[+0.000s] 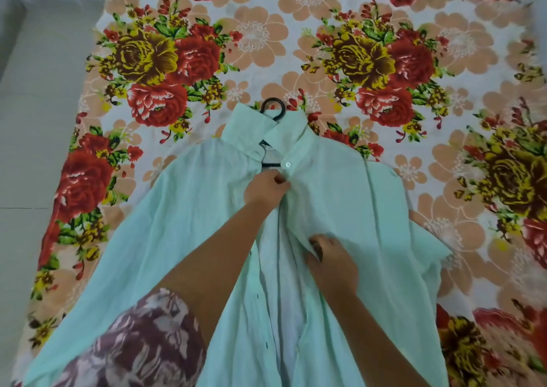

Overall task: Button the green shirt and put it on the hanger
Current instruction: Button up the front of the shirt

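Note:
A pale green shirt (349,209) lies face up on the flowered sheet, collar away from me. A black hanger (273,106) sits inside it; its hook pokes out above the collar and a bit of its bar shows in the neck opening. A white button (287,165) shows just below the collar, and the front hangs open below it. My left hand (266,190) pinches the placket edges just under that button. My right hand (331,261) grips the right front panel lower down.
A flowered bedsheet (251,46) covers the surface all around the shirt. A plain grey-white area (35,120) runs along the left edge. A patterned maroon sleeve (142,345) covers my left upper arm.

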